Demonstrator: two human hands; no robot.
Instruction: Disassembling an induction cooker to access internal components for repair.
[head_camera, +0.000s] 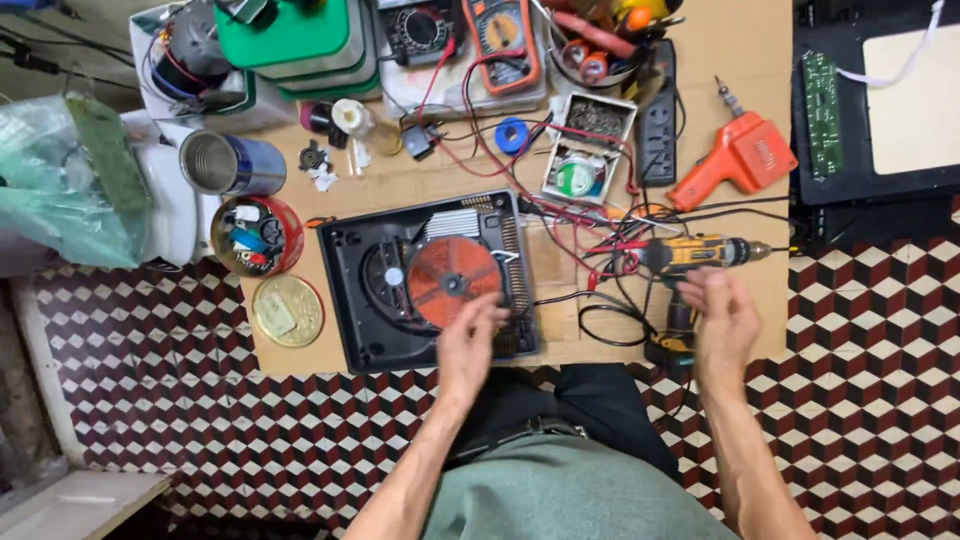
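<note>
Two hands: mine, both empty, fingers loose.
Left hand (468, 340): over opened black appliance (430, 280), near its orange coil (453, 281).
Right hand (722, 318): just beside yellow drill (690, 255) on surface (720, 40).
Progress: casing off, insides exposed; drill not picked up.

Seen from above: two bare forearms, no sleeves reaching the wrists, no watch, rings or gloves visible. Left hand (468, 345) and right hand (722, 322) both blurred, fingers (484, 312) indistinct. Wore a grey-green top across the lower chest, dark trousers over the lap, with a thin dark belt line at the waist.
</note>
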